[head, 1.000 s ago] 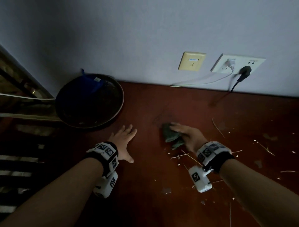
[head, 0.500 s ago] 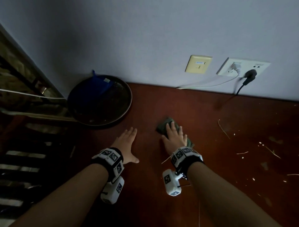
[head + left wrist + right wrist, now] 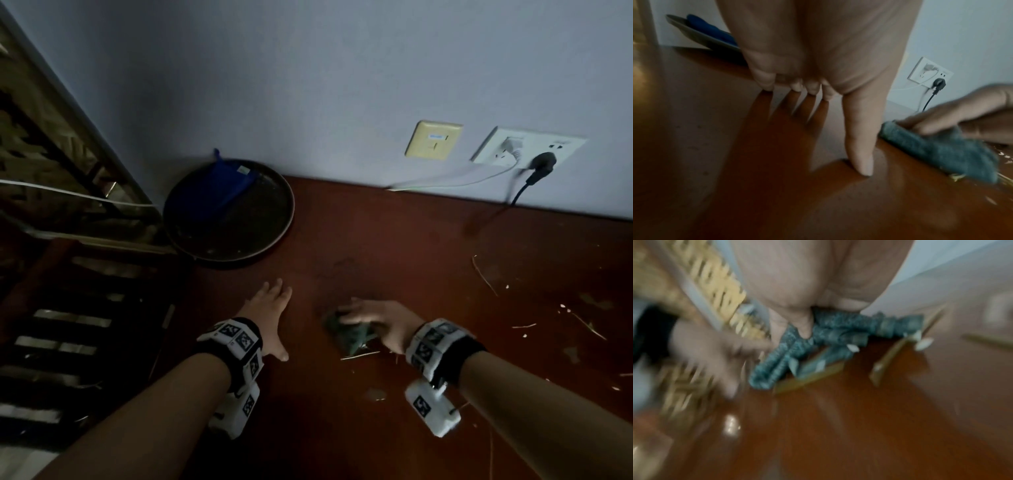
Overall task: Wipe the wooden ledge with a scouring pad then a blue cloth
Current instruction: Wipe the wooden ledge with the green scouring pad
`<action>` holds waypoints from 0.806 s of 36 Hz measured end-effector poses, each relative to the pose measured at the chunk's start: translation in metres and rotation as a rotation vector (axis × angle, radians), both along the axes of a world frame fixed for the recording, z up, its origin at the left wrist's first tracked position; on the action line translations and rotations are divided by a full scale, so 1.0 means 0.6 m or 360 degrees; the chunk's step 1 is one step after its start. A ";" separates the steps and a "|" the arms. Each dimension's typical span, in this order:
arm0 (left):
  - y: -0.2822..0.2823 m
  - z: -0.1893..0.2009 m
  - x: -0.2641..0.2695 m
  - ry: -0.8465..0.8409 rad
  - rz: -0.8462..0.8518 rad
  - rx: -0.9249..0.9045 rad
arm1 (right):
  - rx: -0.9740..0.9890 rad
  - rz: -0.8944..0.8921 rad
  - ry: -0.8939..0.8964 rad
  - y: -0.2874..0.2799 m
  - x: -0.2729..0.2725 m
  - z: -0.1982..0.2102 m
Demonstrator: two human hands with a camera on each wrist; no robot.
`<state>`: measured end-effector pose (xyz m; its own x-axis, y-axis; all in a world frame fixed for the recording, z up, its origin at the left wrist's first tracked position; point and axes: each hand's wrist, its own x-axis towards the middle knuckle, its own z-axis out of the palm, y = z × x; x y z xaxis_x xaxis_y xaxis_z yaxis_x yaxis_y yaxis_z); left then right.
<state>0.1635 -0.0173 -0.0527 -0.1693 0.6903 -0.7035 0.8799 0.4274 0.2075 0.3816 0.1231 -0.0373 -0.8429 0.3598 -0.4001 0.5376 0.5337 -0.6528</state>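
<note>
Both forearms reaching forward, bare, each wrist wrapped in a band with black-and-white markers. Left hand point(image 3: 270, 318) flat, palm down, fingers point(image 3: 764, 81) straight and close together, thumb spread wide to the side, tip pressed down. Right hand point(image 3: 380, 323) turned inward toward the left, blurred, fingers laid over the scouring pad point(image 3: 349, 334), thumb pressing into its folds, palm low above it.

Green scouring pad point(image 3: 349, 334); red-brown wooden ledge point(image 3: 394, 246)

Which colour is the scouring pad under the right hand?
Dark green; the scouring pad shows best in the left wrist view, under the right hand.
</note>
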 end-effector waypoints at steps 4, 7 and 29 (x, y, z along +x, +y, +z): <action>0.006 0.000 0.002 0.0009 0.0005 -0.0039 | -0.0641 -0.1005 0.0471 0.037 -0.021 0.047; 0.008 0.000 0.003 0.0006 0.0012 -0.0062 | -0.0302 -0.1150 0.0561 0.084 -0.037 0.026; 0.005 0.004 0.011 0.0001 0.0030 -0.0038 | 0.0392 0.0817 -0.0211 -0.015 0.004 -0.045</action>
